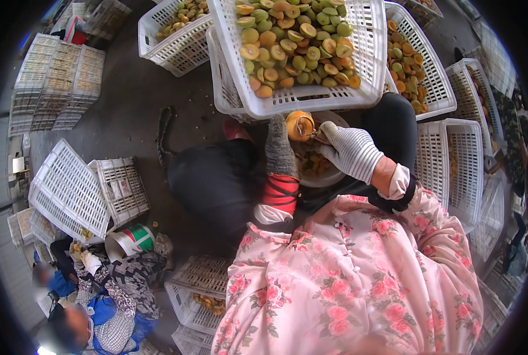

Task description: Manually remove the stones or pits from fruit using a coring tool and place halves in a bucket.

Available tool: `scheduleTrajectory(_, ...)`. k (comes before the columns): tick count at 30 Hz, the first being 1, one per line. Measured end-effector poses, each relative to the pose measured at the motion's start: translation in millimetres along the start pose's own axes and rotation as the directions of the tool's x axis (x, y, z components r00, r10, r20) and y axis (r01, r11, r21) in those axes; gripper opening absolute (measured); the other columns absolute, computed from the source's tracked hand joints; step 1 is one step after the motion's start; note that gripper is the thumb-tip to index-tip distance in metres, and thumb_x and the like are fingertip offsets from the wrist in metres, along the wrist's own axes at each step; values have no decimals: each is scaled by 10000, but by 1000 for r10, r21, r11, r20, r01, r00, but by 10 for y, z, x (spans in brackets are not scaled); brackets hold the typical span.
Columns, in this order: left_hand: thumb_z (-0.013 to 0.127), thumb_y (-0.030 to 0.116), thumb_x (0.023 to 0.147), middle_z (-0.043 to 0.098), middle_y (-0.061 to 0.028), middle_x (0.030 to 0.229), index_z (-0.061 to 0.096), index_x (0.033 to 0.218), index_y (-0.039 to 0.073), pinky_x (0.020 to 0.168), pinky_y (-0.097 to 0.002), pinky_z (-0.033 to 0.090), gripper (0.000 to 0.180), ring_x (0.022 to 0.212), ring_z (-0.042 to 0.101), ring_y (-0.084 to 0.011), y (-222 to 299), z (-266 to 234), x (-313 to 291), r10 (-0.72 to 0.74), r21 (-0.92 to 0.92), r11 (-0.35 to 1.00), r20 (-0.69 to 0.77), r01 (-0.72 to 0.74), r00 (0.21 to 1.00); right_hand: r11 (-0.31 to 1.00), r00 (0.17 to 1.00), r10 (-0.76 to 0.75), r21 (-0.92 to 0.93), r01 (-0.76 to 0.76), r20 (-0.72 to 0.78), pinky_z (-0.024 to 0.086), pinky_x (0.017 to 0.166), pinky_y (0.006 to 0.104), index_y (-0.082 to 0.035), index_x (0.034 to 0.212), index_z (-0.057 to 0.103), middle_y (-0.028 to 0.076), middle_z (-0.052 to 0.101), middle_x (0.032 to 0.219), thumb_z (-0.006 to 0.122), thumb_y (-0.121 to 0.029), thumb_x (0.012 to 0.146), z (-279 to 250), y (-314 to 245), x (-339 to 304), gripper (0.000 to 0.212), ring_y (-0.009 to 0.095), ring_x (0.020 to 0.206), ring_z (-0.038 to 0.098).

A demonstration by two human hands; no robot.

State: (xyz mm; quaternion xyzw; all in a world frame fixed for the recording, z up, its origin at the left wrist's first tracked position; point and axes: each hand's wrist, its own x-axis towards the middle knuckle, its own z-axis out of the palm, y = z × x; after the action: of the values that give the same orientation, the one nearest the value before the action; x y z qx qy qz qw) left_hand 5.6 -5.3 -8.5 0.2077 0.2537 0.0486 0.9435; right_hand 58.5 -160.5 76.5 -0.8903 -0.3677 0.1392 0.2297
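In the head view, our left hand (280, 142) has its grip clamped on an orange-fleshed fruit half (300, 126), over a pale basin (335, 180) and near a white plastic crate (231, 53) of halved fruits (302, 44); our striped-gloved right hand (354, 151) grips a small, partly hidden tool (321, 138) beside it.

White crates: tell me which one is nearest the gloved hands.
The top-centre crate, heaped with halved fruit: its near rim lies just beyond the left hand and right hand; the other crates sit beneath it or farther away.
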Motion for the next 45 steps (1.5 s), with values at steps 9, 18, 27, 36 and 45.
scheduleTrajectory(9, 387, 179, 924, 596, -136, 1076, 553, 1112, 1, 919, -339, 454, 307, 995, 585, -240, -33, -182, 89, 303, 460, 832, 91, -309, 949, 1000, 997, 1, -31, 1, 79, 488, 595, 448, -3, 981, 499, 208, 616, 747, 626, -238, 810, 124, -53, 21, 317, 400, 729, 609)
scheduleTrajectory(18, 373, 186, 920, 622, -111, 908, 566, 1017, 14, 771, -327, 502, 277, 799, 618, -216, 143, 146, -183, 338, 555, 703, 289, -444, 896, 552, 981, -157, 834, -11, 117, 418, 664, 319, -38, 828, 406, 118, 445, 713, 628, -113, 815, 401, -22, -75, 236, 271, 653, 414)
scheduleTrajectory(27, 435, 174, 896, 633, -88, 805, 586, 844, 37, 664, -319, 497, 210, 704, 623, -209, 256, 187, -169, 281, 758, 386, 446, -525, 850, 752, 917, -159, 647, -127, 366, 427, 670, 320, -12, 878, 465, 111, 513, 745, 626, -128, 813, 438, 154, -87, 209, 199, 689, 442)
scheduleTrajectory(36, 527, 161, 823, 632, -86, 778, 583, 806, 42, 622, -331, 492, 133, 672, 609, -185, 308, 159, -110, 109, 756, 140, 630, -639, 769, 437, 766, -221, 763, -475, 604, 387, 517, 264, -85, 817, 437, 1, 449, 680, 592, -115, 859, 207, 125, -121, 164, 116, 569, 402)
scheduleTrajectory(45, 450, 394, 942, 614, -147, 741, 566, 840, 18, 506, -311, 513, 406, 566, 589, -239, 196, 368, -225, 51, 226, 973, 8, -52, 999, 850, 971, -217, 509, 136, 102, 422, 512, 326, -56, 832, 418, 115, 495, 600, 646, -188, 842, 514, -11, -161, 265, 293, 532, 501)
